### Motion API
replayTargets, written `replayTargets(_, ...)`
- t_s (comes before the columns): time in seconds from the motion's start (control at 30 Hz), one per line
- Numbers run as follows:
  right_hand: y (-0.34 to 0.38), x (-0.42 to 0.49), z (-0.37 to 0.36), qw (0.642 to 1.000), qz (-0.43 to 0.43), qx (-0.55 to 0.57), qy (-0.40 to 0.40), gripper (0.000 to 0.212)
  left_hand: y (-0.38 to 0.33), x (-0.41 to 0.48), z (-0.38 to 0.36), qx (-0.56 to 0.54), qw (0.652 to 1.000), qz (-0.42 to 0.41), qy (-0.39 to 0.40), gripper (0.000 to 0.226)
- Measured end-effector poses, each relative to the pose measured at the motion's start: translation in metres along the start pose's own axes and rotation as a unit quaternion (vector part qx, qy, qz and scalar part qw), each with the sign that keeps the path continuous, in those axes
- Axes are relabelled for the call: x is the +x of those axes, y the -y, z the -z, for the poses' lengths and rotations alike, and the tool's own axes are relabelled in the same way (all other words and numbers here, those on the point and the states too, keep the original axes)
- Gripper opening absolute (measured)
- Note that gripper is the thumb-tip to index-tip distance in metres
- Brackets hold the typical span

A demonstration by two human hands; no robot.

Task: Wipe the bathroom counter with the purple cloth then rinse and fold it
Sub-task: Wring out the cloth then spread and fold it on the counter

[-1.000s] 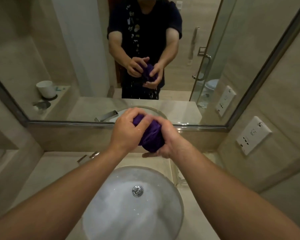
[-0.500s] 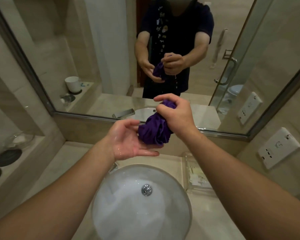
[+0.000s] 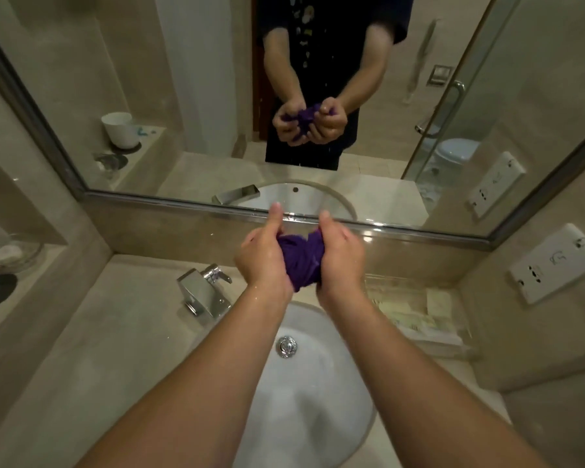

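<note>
Your purple cloth (image 3: 299,260) is bunched into a tight, wrinkled wad, dark and wet-looking, with folds twisting across its middle. It sits squeezed between your two hands, held in the air above the back edge of the white sink basin (image 3: 318,400), just in front of the mirror (image 3: 183,96). Your left hand (image 3: 262,256) clenches the wad's left side, thumb pointing up toward the mirror; your right hand (image 3: 341,258) clenches the right side the same way, so both grips are closed on the cloth and only its central part shows between them. Your skin glistens with water. The chrome faucet (image 3: 203,292) stands on the table (image 3: 98,349) just left of your left wrist, and the drain (image 3: 287,346) lies below your forearms.
</note>
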State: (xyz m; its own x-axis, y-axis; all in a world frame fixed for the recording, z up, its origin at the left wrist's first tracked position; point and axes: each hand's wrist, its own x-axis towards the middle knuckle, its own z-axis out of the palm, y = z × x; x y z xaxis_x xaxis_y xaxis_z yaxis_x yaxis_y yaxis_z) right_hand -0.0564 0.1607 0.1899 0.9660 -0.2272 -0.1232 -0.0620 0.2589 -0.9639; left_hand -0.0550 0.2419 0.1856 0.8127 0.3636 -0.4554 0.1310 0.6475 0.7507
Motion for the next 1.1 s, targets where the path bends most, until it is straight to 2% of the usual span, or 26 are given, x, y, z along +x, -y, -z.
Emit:
replayTargets(0.07,-0.03,-0.006,0.001,0.99,-0.115,0.062,-0.061,0.051,0.006,-0.005,0.01,0.133,0.982,-0.12,-0.056,0.06)
replayTargets(0.1,-0.042,-0.008,0.002,0.981,-0.164,0.068,-0.071,0.045,0.009,-0.008,0.018,0.182,0.966,-0.175,-0.05,0.067)
replayTargets(0.17,-0.064,-0.011,0.004,0.964,-0.248,0.078,-0.065,0.041,0.021,-0.003,0.037,0.254,0.927,-0.275,0.0,0.077)
replayTargets(0.23,-0.08,-0.015,0.008,0.945,-0.313,0.088,-0.025,0.055,0.035,0.008,0.057,0.317,0.877,-0.354,0.075,0.079)
replayTargets(0.27,-0.085,-0.016,0.011,0.938,-0.335,0.09,-0.001,0.052,0.038,0.015,0.064,0.351,0.843,-0.39,0.116,0.078)
replayTargets(0.37,-0.095,-0.019,0.015,0.924,-0.37,0.084,0.052,0.027,0.043,0.03,0.076,0.409,0.749,-0.476,0.21,0.071)
replayTargets(0.43,-0.101,-0.019,0.014,0.92,-0.38,0.074,0.055,0.026,0.047,0.04,0.083,0.419,0.741,-0.476,0.219,0.072)
replayTargets(0.47,-0.103,-0.019,0.014,0.923,-0.375,0.063,0.053,0.029,0.05,0.043,0.086,0.421,0.757,-0.456,0.206,0.073)
replayTargets(0.53,-0.107,-0.016,0.012,0.934,-0.354,0.027,0.041,0.035,0.056,0.046,0.091,0.412,0.812,-0.378,0.165,0.073)
replayTargets(0.6,-0.107,-0.012,0.015,0.949,-0.314,-0.023,0.024,0.025,0.057,0.044,0.092,0.383,0.872,-0.289,0.099,0.065)
replayTargets(0.67,-0.101,-0.009,0.017,0.951,-0.298,-0.071,0.029,0.017,0.059,0.045,0.095,0.334,0.913,-0.229,0.047,0.055)
replayTargets(0.77,-0.093,-0.01,0.018,0.948,-0.311,-0.064,0.021,0.002,0.062,0.045,0.099,0.315,0.934,-0.161,0.048,0.017)
replayTargets(0.8,-0.091,-0.01,0.017,0.954,-0.296,-0.049,-0.001,0.008,0.062,0.043,0.1,0.273,0.954,-0.109,0.055,0.017)
replayTargets(0.87,-0.089,-0.008,0.018,0.972,-0.227,-0.034,-0.05,0.028,0.057,0.038,0.101,0.118,0.989,0.041,0.074,0.027)
replayTargets(0.9,-0.085,-0.009,0.019,0.98,-0.185,-0.034,-0.062,0.036,0.055,0.035,0.103,0.07,0.986,0.119,0.088,0.026)
replayTargets(0.93,-0.083,-0.007,0.022,0.987,-0.142,-0.042,-0.061,0.042,0.05,0.032,0.104,0.07,0.973,0.19,0.114,0.023)
replayTargets(1.0,-0.079,-0.005,0.028,0.993,-0.065,-0.093,-0.04,0.049,0.038,0.028,0.108,0.171,0.924,0.303,0.16,0.021)
replayTargets(1.03,-0.076,-0.003,0.032,0.992,-0.032,-0.115,-0.029,0.048,0.033,0.029,0.11,0.197,0.903,0.337,0.177,0.023)
replayTargets(1.1,-0.067,0.001,0.035,0.994,0.013,-0.11,0.013,0.037,0.027,0.032,0.11,0.166,0.896,0.364,0.194,0.035)
